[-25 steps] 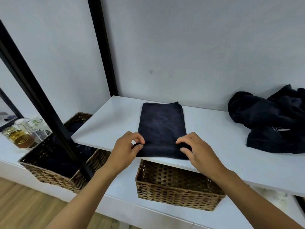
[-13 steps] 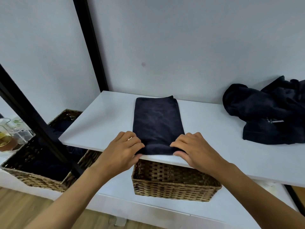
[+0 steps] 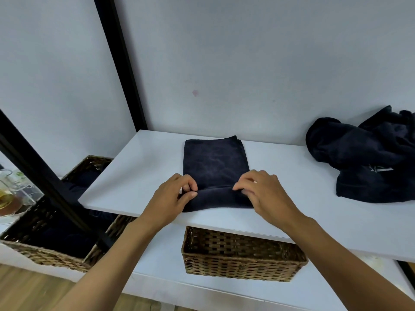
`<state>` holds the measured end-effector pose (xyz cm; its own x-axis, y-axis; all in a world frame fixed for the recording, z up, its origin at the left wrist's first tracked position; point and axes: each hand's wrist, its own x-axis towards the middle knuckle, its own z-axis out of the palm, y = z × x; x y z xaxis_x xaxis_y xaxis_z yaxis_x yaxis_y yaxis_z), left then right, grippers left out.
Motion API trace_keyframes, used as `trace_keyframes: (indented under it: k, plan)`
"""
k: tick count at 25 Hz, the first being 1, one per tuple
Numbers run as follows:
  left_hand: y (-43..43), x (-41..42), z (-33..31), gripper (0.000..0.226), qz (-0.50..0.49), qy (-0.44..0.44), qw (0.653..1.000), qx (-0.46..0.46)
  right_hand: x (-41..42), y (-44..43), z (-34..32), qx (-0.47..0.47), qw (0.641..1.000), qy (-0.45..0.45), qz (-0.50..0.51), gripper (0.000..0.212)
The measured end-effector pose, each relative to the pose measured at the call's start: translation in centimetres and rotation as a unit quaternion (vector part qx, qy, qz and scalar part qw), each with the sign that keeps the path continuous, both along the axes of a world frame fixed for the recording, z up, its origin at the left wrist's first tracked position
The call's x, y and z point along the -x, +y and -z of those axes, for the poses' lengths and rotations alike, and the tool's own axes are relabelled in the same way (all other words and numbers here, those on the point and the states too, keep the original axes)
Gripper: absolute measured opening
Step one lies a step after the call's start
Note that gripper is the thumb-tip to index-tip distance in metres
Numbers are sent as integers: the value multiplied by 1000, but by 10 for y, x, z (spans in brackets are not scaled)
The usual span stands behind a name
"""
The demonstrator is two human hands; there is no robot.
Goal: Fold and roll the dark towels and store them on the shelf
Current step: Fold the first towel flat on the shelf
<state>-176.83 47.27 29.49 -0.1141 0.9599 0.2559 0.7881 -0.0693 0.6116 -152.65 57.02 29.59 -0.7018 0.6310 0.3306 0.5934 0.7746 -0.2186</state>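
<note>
I saw the folded towel [image 3: 215, 162] lying flat at the centre of the frame, a long dark navy strip running from near the front edge of the white shelf [image 3: 134, 171] toward the wall. Its near end was turned up into a low roll. A crumpled heap of dark towels [image 3: 363, 158] sat on the same shelf at the right edge.

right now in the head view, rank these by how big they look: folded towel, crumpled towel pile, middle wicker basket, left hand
1. crumpled towel pile and middle wicker basket: too alike to rank, and the frame edge cuts off the pile
2. folded towel
3. left hand
</note>
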Motion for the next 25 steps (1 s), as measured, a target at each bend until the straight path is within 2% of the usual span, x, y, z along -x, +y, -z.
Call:
trace_keyframes:
  k: [1, 3, 5, 7, 9, 11, 13, 15, 18, 19, 21, 22, 23, 25]
  plan:
    - [2, 0, 2, 11, 8, 29, 1000, -10, -2, -1, 4, -59, 998, -12, -25, 26]
    - [3, 1, 4, 13, 20, 93, 995, -40, -10, -1, 8, -84, 994, -40, -60, 24]
    - [-1, 5, 8, 15, 45, 165, 982, -75, -12, 1, 7, -61, 993, -83, -64, 38]
    - [-7, 9, 12, 35, 75, 240, 964, -90, -8, 6, 3, -16, 996, -79, -49, 34]
    - [-7, 12, 15, 44, 79, 286, 950, -96, -2, 10, -1, 72, 996, -45, -34, 25]
    - [0, 13, 15, 41, 70, 262, 960, -65, 2, 17, -7, 189, 982, -15, -16, 18]
    - [11, 14, 6, 32, 62, 163, 984, -15, 8, 23, -14, 256, 967, -3, 4, 16]
    - [24, 15, -3, 20, 66, 79, 994, 47, 15, 26, -19, 203, 978, -44, 28, 22]
    - [38, 18, -12, 22, 79, 6, 991, 111, 18, 19, -22, 60, 998, -36, -5, 24]
    - [41, 19, -15, 23, 83, -15, 989, 120, 19, 16, -23, 51, 998, -38, -16, 26]
    - [47, 21, -15, 18, 82, -38, 989, 118, 22, 15, -21, 91, 995, -39, 3, 25]
    - [47, 20, -15, 14, 71, -33, 992, 100, 26, 18, -20, 121, 992, -32, 20, 23]
    - [46, 18, -15, 13, 49, 10, 997, 58, 29, 21, -20, 148, 988, -19, 34, 21]
    - [42, 16, -7, 18, 17, 180, 980, -86, 35, 29, -18, 187, 981, 2, 55, 17]
